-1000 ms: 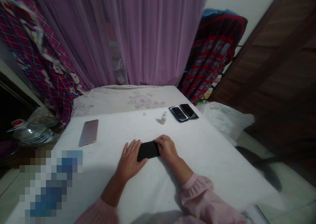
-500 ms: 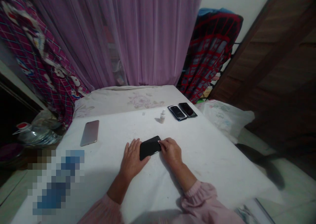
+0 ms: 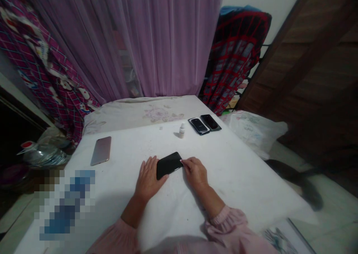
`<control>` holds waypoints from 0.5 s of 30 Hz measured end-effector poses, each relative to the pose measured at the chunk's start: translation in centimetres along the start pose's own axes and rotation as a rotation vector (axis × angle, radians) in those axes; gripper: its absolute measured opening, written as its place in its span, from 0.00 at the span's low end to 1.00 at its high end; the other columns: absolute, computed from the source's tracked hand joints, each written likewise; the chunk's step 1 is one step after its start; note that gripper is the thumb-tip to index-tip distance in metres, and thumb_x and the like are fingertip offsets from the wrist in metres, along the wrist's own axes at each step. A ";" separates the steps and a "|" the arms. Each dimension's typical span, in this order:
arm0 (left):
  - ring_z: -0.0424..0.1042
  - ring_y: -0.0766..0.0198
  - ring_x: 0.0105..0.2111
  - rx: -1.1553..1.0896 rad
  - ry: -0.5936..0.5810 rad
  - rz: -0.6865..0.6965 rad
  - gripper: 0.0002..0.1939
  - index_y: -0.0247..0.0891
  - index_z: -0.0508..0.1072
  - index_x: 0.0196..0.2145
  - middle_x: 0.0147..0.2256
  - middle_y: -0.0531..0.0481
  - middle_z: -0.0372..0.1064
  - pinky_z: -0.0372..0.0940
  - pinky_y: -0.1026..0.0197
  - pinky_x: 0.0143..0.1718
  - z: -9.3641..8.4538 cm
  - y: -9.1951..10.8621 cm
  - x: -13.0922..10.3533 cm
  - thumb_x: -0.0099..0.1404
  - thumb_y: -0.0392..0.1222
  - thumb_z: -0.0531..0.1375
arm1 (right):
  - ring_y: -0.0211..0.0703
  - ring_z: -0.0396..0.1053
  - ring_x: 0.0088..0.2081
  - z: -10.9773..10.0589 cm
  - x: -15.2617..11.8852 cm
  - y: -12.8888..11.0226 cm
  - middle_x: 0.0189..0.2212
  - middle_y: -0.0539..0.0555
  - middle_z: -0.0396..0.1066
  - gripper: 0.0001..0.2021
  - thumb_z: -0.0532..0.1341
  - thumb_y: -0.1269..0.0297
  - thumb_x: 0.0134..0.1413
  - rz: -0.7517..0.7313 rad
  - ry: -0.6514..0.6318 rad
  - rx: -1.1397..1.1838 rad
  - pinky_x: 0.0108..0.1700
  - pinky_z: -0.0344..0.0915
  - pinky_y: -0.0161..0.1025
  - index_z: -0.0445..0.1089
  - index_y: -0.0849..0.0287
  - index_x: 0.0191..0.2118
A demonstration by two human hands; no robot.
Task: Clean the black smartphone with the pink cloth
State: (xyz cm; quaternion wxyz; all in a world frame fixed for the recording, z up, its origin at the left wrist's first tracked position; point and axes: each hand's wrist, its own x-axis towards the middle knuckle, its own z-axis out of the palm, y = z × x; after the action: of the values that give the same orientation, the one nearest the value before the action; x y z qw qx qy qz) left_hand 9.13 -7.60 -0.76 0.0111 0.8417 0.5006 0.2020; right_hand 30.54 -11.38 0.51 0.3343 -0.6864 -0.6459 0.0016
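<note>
A black smartphone [image 3: 169, 166] lies tilted on the white cloth in front of me. My left hand [image 3: 147, 177] is around its left end, thumb along the near edge and fingers at the far left corner. At the phone's right end, the fingers of my right hand [image 3: 195, 172] are pinched together. A tiny white bit [image 3: 181, 160] shows at those fingertips, touching the phone's right edge; its kind is too small to make out. Beyond the phone stands a small white bottle [image 3: 182, 131].
A pinkish smartphone [image 3: 101, 150] lies face down at the left. Toward the back right are a phone with a silver rim [image 3: 199, 126] and a dark phone [image 3: 211, 122]. A blurred-out blue patch [image 3: 67, 205] covers the front left. A plastic bag [image 3: 251, 131] hangs past the right edge.
My right fingertips have shifted from over the phone's right part to its right edge. My left hand keeps its place on the phone. The view has moved slightly.
</note>
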 end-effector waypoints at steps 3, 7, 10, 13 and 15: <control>0.57 0.46 0.63 0.001 0.004 0.001 0.33 0.34 0.58 0.61 0.61 0.36 0.61 0.49 0.39 0.63 0.1 -0.1 0.0 0.63 0.53 0.57 | 0.41 0.67 0.35 0.6 -0.5 -1.1 0.31 0.53 0.73 0.10 0.59 0.69 0.59 -0.086 -0.002 0.025 0.36 0.61 0.35 0.79 0.52 0.39; 0.57 0.46 0.63 0.007 -0.005 -0.009 0.34 0.34 0.58 0.61 0.61 0.36 0.60 0.49 0.40 0.64 0.1 0.0 -0.1 0.63 0.54 0.57 | 0.40 0.66 0.35 1.2 -1.4 -3.0 0.32 0.53 0.72 0.11 0.60 0.69 0.59 -0.225 -0.069 0.082 0.36 0.61 0.35 0.78 0.50 0.41; 0.57 0.47 0.63 0.003 -0.008 -0.014 0.33 0.35 0.58 0.61 0.61 0.37 0.60 0.48 0.40 0.64 0.0 0.0 -0.1 0.63 0.54 0.57 | 0.40 0.67 0.35 0.7 -1.2 -2.3 0.32 0.52 0.72 0.11 0.60 0.70 0.58 -0.159 -0.057 0.077 0.36 0.62 0.34 0.78 0.51 0.40; 0.56 0.47 0.63 -0.002 0.002 0.000 0.33 0.35 0.57 0.61 0.61 0.36 0.60 0.48 0.40 0.64 -0.1 0.0 -0.2 0.64 0.54 0.57 | 0.40 0.68 0.36 -0.1 -0.6 -0.5 0.32 0.52 0.73 0.11 0.59 0.70 0.58 -0.026 -0.034 0.050 0.36 0.62 0.33 0.79 0.51 0.39; 0.56 0.46 0.63 -0.002 0.007 0.025 0.34 0.35 0.57 0.61 0.62 0.36 0.60 0.48 0.40 0.64 -0.1 -0.2 -0.2 0.63 0.54 0.57 | 0.40 0.69 0.36 -0.6 -0.1 0.5 0.32 0.52 0.73 0.11 0.59 0.70 0.58 0.044 -0.039 0.056 0.36 0.62 0.33 0.79 0.52 0.39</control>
State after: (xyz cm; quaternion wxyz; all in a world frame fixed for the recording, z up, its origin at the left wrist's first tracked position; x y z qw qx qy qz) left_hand 8.85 -7.70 -0.80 0.0075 0.8470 0.4901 0.2057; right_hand 31.18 -11.68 0.70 0.3408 -0.6906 -0.6367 0.0402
